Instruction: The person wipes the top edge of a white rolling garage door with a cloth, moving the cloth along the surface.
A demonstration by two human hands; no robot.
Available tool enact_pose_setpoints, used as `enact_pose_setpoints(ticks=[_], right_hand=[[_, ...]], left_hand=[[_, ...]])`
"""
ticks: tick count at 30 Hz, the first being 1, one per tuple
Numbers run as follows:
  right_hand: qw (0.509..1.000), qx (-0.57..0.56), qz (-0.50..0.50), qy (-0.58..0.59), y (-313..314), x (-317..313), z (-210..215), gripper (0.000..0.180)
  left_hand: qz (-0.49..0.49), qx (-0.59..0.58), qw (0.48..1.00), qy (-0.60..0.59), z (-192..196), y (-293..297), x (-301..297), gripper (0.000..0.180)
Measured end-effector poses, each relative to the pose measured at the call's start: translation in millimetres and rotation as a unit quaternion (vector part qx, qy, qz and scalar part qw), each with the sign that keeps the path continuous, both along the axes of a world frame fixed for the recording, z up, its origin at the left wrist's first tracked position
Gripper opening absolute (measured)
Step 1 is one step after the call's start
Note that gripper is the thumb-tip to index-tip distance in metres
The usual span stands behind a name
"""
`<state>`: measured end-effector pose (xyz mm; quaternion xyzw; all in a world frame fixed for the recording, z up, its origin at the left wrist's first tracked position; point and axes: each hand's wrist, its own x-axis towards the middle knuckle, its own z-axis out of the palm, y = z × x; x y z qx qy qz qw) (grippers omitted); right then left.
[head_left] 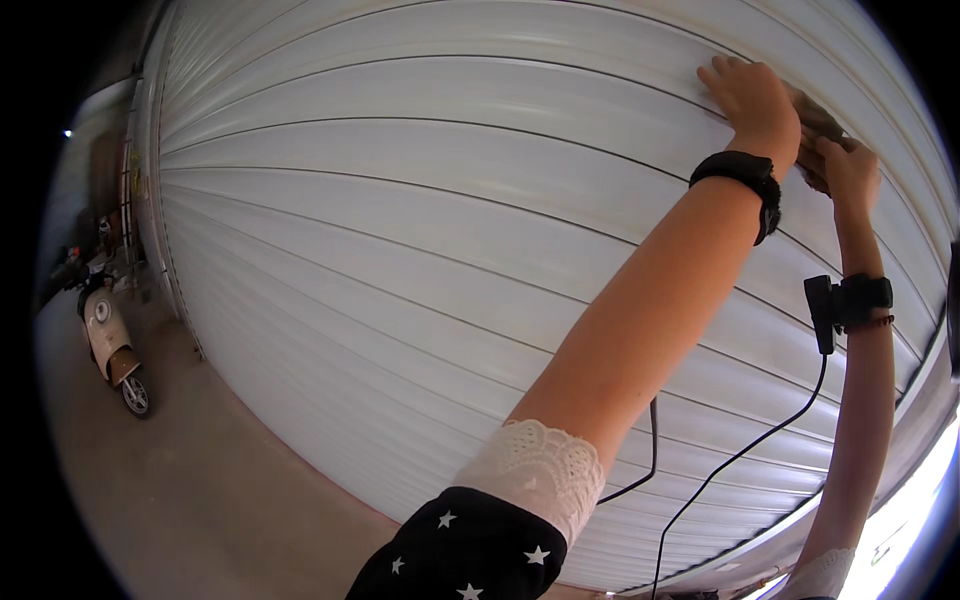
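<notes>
Head view is showing both hands reaching up to a white slatted shutter (400, 240), meeting near 2 o'clock. Left hand (755, 95) is lying against the slats, its fingers spreading loosely toward 10 o'clock and visibly gripping nothing. Right hand (855, 175) is bending its fingers in at a brown item (818, 112); whether they are pinching it, I cannot tell. That item is sitting at the shutter, wedged in view between the two hands: just past 3 o'clock from the left hand, at 11 o'clock from the right. Its visible upper part is slanting from 10 to 4 o'clock, roughly along the slats; its full shape is staying hidden. Neither hand is being clearly nearer, both bordering it. A black band (740, 170) is circling the left wrist; from a black box (820, 313) at the right wrist, a cable (745, 447) is trailing toward 7 o'clock. Near 9 o'clock, a scooter (108, 335) is standing.
</notes>
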<state>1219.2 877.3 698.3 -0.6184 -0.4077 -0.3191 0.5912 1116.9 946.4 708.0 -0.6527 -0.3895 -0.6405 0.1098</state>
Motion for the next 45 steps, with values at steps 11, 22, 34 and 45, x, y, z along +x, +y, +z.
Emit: enact_pose_setpoints(ticks=[11,22,34,45], right_hand=[[0.994,0.039,-0.076,-0.064,4,11,-4,0.039],[0.993,0.014,-0.062,-0.100,16,15,-4,0.041],[0.975,0.183,-0.013,-0.123,20,43,-32,0.023],[0.982,0.129,-0.083,-0.114,1,55,-41,0.036]], left_hand=[[-0.006,0.043,0.997,-0.066,3,9,16,0.023],[0.014,0.053,0.998,-0.025,-22,-13,-10,0.025],[-0.002,0.086,0.991,-0.107,-63,-24,41,0.021],[-0.015,0.181,0.976,-0.117,-76,-27,50,0.015]])
